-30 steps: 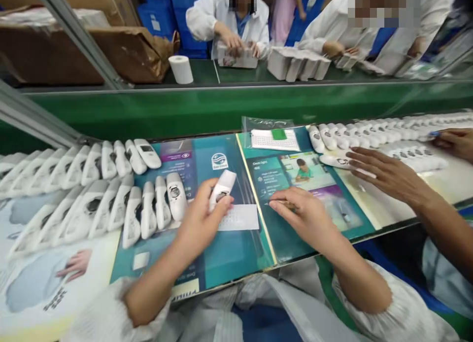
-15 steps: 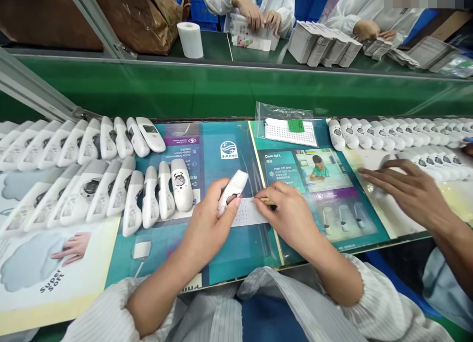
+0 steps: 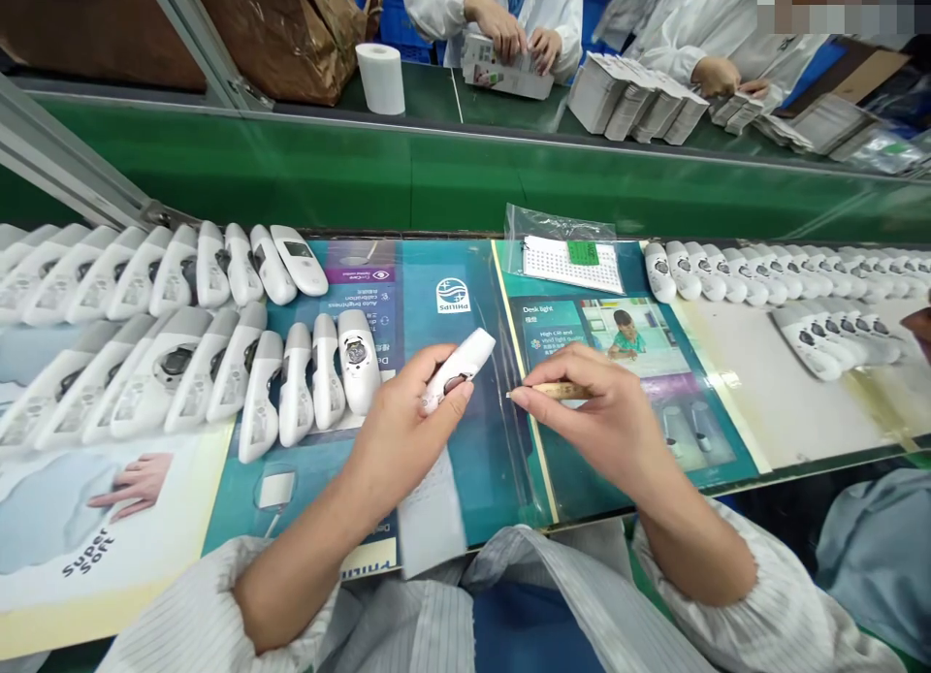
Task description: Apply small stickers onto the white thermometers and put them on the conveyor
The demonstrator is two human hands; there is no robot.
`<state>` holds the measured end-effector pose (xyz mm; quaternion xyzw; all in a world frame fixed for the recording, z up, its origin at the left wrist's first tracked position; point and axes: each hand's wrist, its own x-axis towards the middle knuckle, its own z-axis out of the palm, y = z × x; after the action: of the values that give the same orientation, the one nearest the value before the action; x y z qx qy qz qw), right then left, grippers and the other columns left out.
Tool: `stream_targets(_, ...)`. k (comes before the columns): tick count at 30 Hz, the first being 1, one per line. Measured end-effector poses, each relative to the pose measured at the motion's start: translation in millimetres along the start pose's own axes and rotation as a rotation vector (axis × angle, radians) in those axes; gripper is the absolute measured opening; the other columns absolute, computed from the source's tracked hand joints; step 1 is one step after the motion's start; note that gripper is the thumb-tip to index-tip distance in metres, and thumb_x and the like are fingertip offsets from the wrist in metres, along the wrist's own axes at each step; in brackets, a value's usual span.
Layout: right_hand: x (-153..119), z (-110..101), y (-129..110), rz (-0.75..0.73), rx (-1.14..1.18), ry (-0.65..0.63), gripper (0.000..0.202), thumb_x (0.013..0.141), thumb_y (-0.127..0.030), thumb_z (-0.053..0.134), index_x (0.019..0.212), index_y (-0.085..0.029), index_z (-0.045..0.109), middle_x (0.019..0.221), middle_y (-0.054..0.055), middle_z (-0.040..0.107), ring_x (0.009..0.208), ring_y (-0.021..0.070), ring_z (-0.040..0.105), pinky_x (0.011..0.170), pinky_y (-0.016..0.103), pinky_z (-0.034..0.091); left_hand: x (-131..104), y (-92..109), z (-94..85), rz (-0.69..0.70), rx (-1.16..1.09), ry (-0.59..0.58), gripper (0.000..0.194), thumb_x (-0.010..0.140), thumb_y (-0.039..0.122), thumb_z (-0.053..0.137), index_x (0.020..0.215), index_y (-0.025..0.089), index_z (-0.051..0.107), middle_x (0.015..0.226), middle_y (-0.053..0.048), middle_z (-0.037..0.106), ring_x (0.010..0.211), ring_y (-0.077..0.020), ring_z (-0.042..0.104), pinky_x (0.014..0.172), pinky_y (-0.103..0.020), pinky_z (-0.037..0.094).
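The left hand (image 3: pixel 407 426) held a white gadget (image 3: pixel 476 353), with the fingers wrapped around it and the thumb pressed on its front, by a dark round spot. The gadget was up over the middle of the table (image 3: pixel 501 494), tilted, with its plain end pointing away and to the right. The right hand (image 3: pixel 611 416) pinched a thin tan stick (image 3: pixel 563 391) in a narrow grip. The stick's small tip poked out past the fingers, toward the left hand, but it did not touch the gadget. A white sheet (image 3: pixel 434 523) lay under the left wrist, at the near edge of the table. On the left, more gadgets stood close together in a back row (image 3: pixel 212 271) and a front row (image 3: pixel 296 392). On the right, there was a long row (image 3: pixel 688 273), with a short row (image 3: pixel 811 348) nearer. Between the two sides, at the far edge, lay a clear bag (image 3: pixel 538 229) with a white card (image 3: pixel 545 261) and a green tag (image 3: pixel 583 253). Behind the green wall (image 3: pixel 327 174), a white roll (image 3: pixel 381 80) stood near a brown bag (image 3: pixel 291 43). Over there, one person's hands (image 3: pixel 501 38) held a box (image 3: pixel 509 72), and another person's hands (image 3: pixel 720 77) were near some white stacks (image 3: pixel 632 101).
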<state>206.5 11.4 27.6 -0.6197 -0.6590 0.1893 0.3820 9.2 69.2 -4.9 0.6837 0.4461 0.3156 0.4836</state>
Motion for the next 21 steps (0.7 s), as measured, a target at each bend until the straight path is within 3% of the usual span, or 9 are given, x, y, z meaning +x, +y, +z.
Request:
stream_targets(3, 6.5, -8.2, -14.8, -0.107, 0.019, -0.018, 0.004, 0.087, -0.025, 0.075, 0.085, -0.023, 0.073, 0.082, 0.001, 0.067, 0.078, 0.016, 0.064, 0.066, 0.027, 0.052, 2.4, 5.6, -3.9, 0.105, 0.1, -0.058, 0.036, 0.084, 0.02, 0.055, 0.118, 0.022, 0.066, 0.108, -0.003, 0.07, 0.101, -0.0231, 0.066, 0.084, -0.033, 0.049)
stream_targets(5, 11.7, -5.5, -20.3, -0.152, 0.013, -0.067, 0.002, 0.087, -0.024, 0.075, 0.087, -0.023, 0.073, 0.083, 0.001, 0.067, 0.079, 0.0155, 0.063, 0.068, 0.028, 0.051, 2.0, 7.0, -4.5, 0.124, 0.077, -0.076, 0.041, 0.081, 0.017, 0.054, 0.121, 0.022, 0.066, 0.116, -0.003, 0.071, 0.107, -0.0231, 0.066, 0.088, -0.032, 0.049)
stream_targets(9, 19.8, 7.8, -22.4, -0.14, -0.023, -0.139, 0.002, 0.088, -0.021, 0.072, 0.086, -0.021, 0.072, 0.082, 0.001, 0.064, 0.077, 0.0144, 0.062, 0.067, 0.027, 0.047, -1.2, 6.8, -4.5, 0.07, 0.005, -0.078, 0.029, 0.081, 0.016, 0.054, 0.104, 0.024, 0.071, 0.096, 0.003, 0.076, 0.087, -0.0187, 0.069, 0.075, -0.028, 0.05)
stream_targets(14, 25.1, 11.7, -23.5, -0.124, -0.077, -0.189, 0.003, 0.087, -0.022, 0.074, 0.084, -0.022, 0.072, 0.081, -0.001, 0.064, 0.076, 0.0136, 0.061, 0.066, 0.026, 0.043, -3.7, 2.6, -4.4, 0.044, -0.042, -0.039, 0.022, 0.079, 0.017, 0.057, 0.099, 0.023, 0.064, 0.097, 0.003, 0.074, 0.093, -0.0202, 0.069, 0.078, -0.031, 0.05)
stream_targets(21, 29.0, 11.4, -25.2, -0.117, -0.102, -0.218, 0.005, 0.086, -0.023, 0.074, 0.081, -0.022, 0.072, 0.08, -0.001, 0.064, 0.074, 0.0132, 0.06, 0.065, 0.026, 0.041, -5.2, 4.8, -5.7, 0.04, -0.065, -0.055, 0.012, 0.081, 0.021, 0.058, 0.092, 0.024, 0.063, 0.087, 0.004, 0.072, 0.082, -0.0184, 0.068, 0.067, -0.028, 0.046)
